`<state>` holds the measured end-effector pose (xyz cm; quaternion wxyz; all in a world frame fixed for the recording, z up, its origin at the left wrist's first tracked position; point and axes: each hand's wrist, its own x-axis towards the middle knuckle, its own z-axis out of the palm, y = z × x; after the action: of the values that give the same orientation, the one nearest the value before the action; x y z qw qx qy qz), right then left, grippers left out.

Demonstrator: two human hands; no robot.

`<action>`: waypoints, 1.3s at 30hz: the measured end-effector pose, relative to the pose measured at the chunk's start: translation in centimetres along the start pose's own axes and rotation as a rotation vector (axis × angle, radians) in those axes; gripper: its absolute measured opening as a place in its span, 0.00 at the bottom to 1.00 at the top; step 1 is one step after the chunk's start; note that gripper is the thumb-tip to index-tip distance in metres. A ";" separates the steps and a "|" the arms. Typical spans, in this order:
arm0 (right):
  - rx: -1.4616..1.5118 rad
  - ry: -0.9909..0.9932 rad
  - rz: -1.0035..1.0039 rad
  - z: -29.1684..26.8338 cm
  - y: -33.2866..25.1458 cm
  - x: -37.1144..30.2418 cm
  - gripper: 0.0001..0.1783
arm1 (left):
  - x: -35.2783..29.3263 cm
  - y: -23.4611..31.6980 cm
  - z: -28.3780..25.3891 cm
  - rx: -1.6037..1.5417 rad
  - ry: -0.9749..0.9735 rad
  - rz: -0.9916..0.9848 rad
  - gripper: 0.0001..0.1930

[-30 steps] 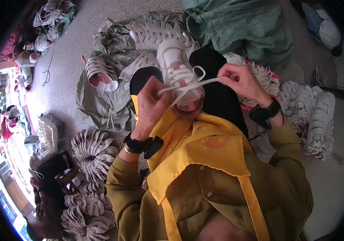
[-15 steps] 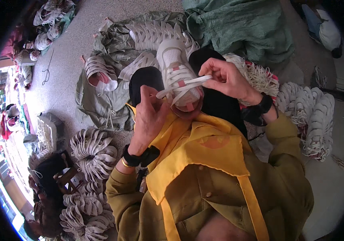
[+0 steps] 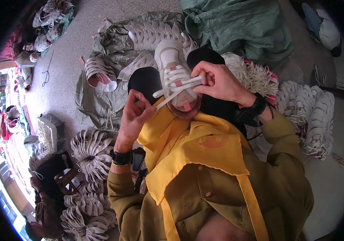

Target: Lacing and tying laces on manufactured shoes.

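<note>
A white sneaker (image 3: 168,54) with a mesh toe and pink patches rests between my knees, toe pointing away from me. White shoelaces (image 3: 176,89) run across its front and cross over the ankle end. My left hand (image 3: 133,116), left of the shoe, pinches one lace and draws it taut toward the lower left. On the other side, my right hand (image 3: 222,82) pinches the lace strands at the shoe's right edge between thumb and fingers. A yellow apron (image 3: 204,140) covers my lap just below the heel.
A grey-green sheet (image 3: 89,100) under a loose shoe upper (image 3: 98,74) and a row of uppers (image 3: 151,35) lies ahead. Beside it is a green sack (image 3: 240,28). Bundled uppers sit left (image 3: 93,154) and right (image 3: 318,116); white laces (image 3: 256,78) lie near my right wrist.
My left hand has moved left, away from the shoe, pulling a lace out straight. The right hand has shifted slightly left and down with the laces in its pinch.
</note>
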<state>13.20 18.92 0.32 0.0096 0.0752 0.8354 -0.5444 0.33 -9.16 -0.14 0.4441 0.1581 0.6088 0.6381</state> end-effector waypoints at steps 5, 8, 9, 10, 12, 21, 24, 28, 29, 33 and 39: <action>0.051 -0.018 0.000 0.0 0.6 0.2 0.20 | 0.0 -0.4 -0.1 0.012 0.007 0.036 0.16; 0.098 0.001 0.005 -0.1 1.1 0.0 0.20 | 0.1 -0.1 0.1 0.053 0.017 0.023 0.16; 0.085 0.026 -0.001 -0.2 0.9 -0.2 0.20 | 0.2 0.1 0.3 0.103 0.031 0.006 0.16; 0.073 0.051 -0.007 -0.3 0.8 -0.4 0.19 | 0.3 0.2 0.5 0.153 0.043 -0.011 0.16; -0.042 0.122 -0.034 -0.3 0.4 -0.8 0.18 | 0.3 0.0 1.0 0.224 0.063 0.042 0.15; -0.172 0.125 -0.037 -0.9 0.4 -3.6 0.13 | -1.2 0.5 0.6 0.417 0.099 0.153 0.12; -0.178 0.102 -0.050 -1.3 -0.7 -3.9 0.10 | -1.8 1.4 1.0 0.665 0.108 0.259 0.11; -0.241 0.172 -0.125 -1.5 -1.1 -4.2 0.09 | -1.9 2.1 2.0 0.915 0.148 0.431 0.08; -0.241 0.179 -0.129 -1.5 -1.2 -4.3 0.08 | -2.0 2.1 2.0 0.938 0.145 0.448 0.08; -0.270 0.162 -0.129 -1.8 -1.5 -4.5 0.08 | -2.0 2.0 1.9 1.060 0.153 0.510 0.06; -0.416 0.220 -0.236 -2.2 0.2 -4.6 0.07 | -2.4 2.5 1.5 1.207 0.230 0.558 0.06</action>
<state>17.89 20.50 1.50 -0.1296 0.0326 0.9284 -0.3467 1.86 -9.66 3.24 0.0288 0.4610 0.8384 0.2895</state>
